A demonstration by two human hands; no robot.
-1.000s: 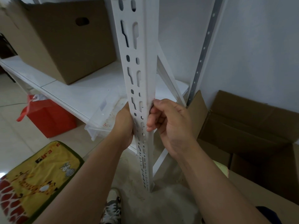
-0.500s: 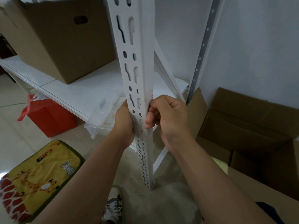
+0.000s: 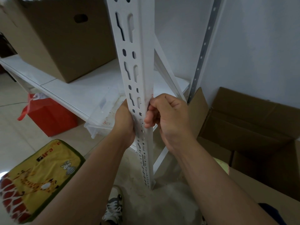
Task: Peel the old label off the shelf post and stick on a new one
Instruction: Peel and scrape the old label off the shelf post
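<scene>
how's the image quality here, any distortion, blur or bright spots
Head view: wide-angle bending, so the white shelf post looms wide at the top and tapers toward the floor; lighting dim and flat, with one bright patch at the left edge beside the yellow mat; both hands on the post look fairly sharp.

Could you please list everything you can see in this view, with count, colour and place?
shelf post: one, white, slotted, upright at centre
label: one, whitish with red marks, on the post's right face, mostly hidden by the right hand
shelf board: one, white, left of the post
closed carton: one, brown, on the shelf board
clear plastic tray: one, at the shelf edge
red box: one, on the floor under the shelf
giraffe mat: one, yellow, floor at lower left
open cartons: brown, floor at right
shoe: one, grey and white, bottom centre
left hand: grips the post
right hand: fingers curled at the post's edge, at the label
</scene>
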